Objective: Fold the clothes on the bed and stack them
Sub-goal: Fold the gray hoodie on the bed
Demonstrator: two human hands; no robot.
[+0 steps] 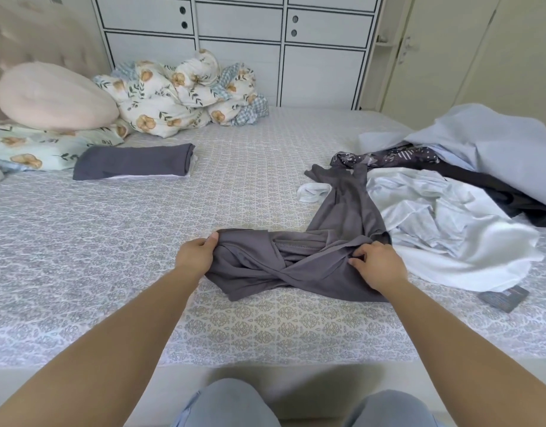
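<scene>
A dark grey garment (296, 266) lies twisted on the patterned bed sheet (142, 241) in front of me, one end trailing back toward the pile at the right. My left hand (196, 255) grips its left edge, thumb on top. At the garment's right side my right hand (378, 263) pinches the fabric. A folded dark grey piece (133, 163) rests on a folded white one at the back left. The unfolded pile at the right holds a white shirt (444, 223), a dark patterned cloth (385, 157), a black piece (512, 195) and a pale blue sheet-like cloth (496, 143).
A floral duvet (185, 94) is bunched at the back, beside a pink pillow (52, 97) on a floral pillow (34, 149). A white wardrobe (240, 41) stands behind the bed. A small grey tag-like item (504, 298) lies near the front right. My knees show below the bed edge.
</scene>
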